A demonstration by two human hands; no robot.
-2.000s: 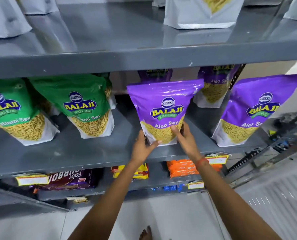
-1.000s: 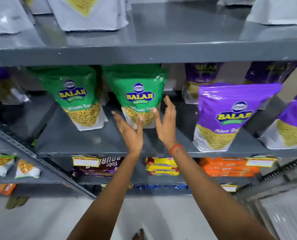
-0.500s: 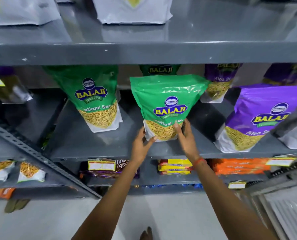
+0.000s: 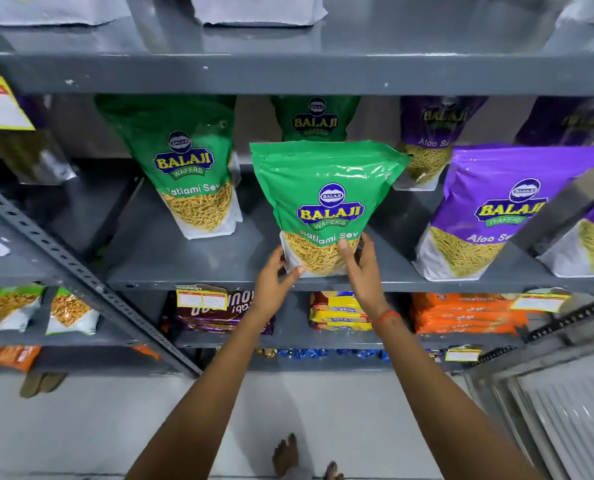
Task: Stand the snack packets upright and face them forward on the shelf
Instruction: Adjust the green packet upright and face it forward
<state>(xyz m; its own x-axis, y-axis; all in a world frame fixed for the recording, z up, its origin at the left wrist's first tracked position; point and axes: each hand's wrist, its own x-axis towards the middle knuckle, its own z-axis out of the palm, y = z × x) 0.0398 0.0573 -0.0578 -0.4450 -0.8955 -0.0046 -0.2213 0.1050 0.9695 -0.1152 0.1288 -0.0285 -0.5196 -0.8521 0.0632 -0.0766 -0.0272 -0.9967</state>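
A green Ratlami Sev packet (image 4: 326, 199) stands upright at the front edge of the grey middle shelf (image 4: 198, 265), its label facing me. My left hand (image 4: 275, 282) grips its lower left corner and my right hand (image 4: 363, 268) grips its lower right corner. A second green packet (image 4: 184, 161) stands to its left, further back. Another green packet (image 4: 316, 119) stands behind the held one, partly hidden. A purple Aloo Sev packet (image 4: 496, 209) stands to the right, leaning a little left.
More purple packets (image 4: 430, 133) stand at the back right. The upper shelf (image 4: 288, 71) overhangs the packet tops. Biscuit packs (image 4: 340, 311) and orange packs (image 4: 461, 313) lie on the lower shelf. A perforated metal upright (image 4: 80, 271) crosses at the left.
After leaving the purple packet, both hands moved left and closed on the green packet's bottom corners. It now sits slightly nearer the shelf's front edge.
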